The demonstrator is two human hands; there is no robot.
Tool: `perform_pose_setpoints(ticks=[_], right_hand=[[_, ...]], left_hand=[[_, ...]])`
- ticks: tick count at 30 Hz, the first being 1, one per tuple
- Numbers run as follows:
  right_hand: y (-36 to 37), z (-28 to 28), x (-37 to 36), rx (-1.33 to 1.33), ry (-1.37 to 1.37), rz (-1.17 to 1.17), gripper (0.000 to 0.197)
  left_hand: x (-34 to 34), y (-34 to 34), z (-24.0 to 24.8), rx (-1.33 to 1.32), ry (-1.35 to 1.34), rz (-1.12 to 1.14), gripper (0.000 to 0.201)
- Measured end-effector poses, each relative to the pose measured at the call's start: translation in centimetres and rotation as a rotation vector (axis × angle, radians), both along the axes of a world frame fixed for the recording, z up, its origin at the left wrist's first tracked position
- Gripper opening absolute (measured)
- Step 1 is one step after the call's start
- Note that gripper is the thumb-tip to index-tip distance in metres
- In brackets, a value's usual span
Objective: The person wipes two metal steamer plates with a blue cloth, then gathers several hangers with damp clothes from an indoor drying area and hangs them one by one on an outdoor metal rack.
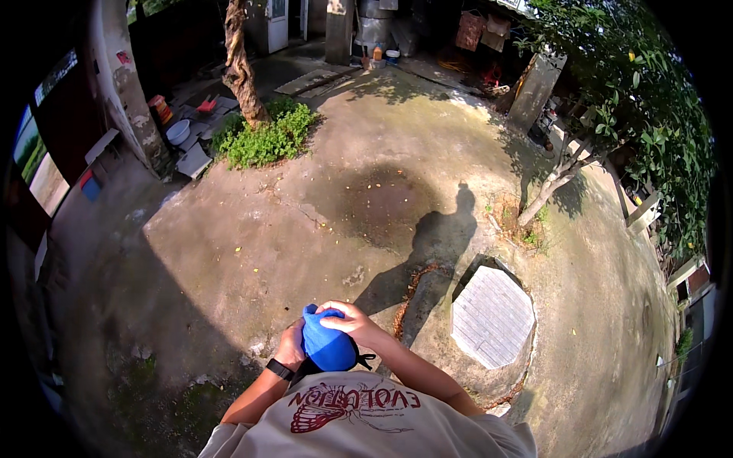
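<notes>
Close in front of my chest is a bright blue cloth bundle (330,348), rounded below and gathered at the top. My left hand (291,343) closes on its left side, with a black band around the wrist. From the right, my right hand (348,319) grips the upper part, fingers curled over the fabric. A thin black tie (366,359) sticks out at the bundle's lower right. I cannot make out whether anything is inside the cloth.
An eight-sided grey cover (492,317) lies on the concrete yard (267,221) to my right. A leaning tree trunk (542,200) rises beyond it. At the far left stand a twisted trunk (243,69) in green plants (271,137) and a white basin (179,132).
</notes>
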State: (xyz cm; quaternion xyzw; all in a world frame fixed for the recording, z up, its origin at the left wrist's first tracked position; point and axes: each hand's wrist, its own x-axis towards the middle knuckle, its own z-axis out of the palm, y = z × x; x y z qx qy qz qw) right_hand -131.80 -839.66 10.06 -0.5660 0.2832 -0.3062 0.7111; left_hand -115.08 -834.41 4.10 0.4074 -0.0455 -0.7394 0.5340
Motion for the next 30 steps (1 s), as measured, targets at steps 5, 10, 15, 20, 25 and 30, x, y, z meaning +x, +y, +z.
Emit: perform_pose_setpoints(ticks=[5, 10, 15, 20, 25, 30], right_hand=[[-16.5, -4.1, 5.3, -0.529, 0.338, -0.216, 0.020], [-32.9, -4.0, 5.8, -0.492, 0.643, -0.545, 0.022], [-40.5, 1.6, 9.2, -0.663, 0.415, -0.589, 0.030], [-58.7, -4.1, 3.5, -0.426, 0.478, -0.981, 0.022], [-72.7, -8.7, -1.2, 0.302, -0.073, -0.767, 0.022], [-87.4, -8.5, 0.1, 0.399, -0.278, -0.482, 0.032]], left_hand=[[0.3, -15.1, 0.1, 0.166, -0.011, -0.135, 0.030], [3.0, -32.7, 1.6, 0.088, -0.167, -0.235, 0.030], [5.0, -48.3, 0.4, -0.172, 0.082, -0.362, 0.027], [1.0, -60.9, 3.2, -0.031, -0.016, -0.497, 0.028], [2.6, -77.5, 3.8, 0.029, -0.064, -0.411, 0.036], [10.0, -92.0, 5.8, -0.152, -0.212, -0.399, 0.039]])
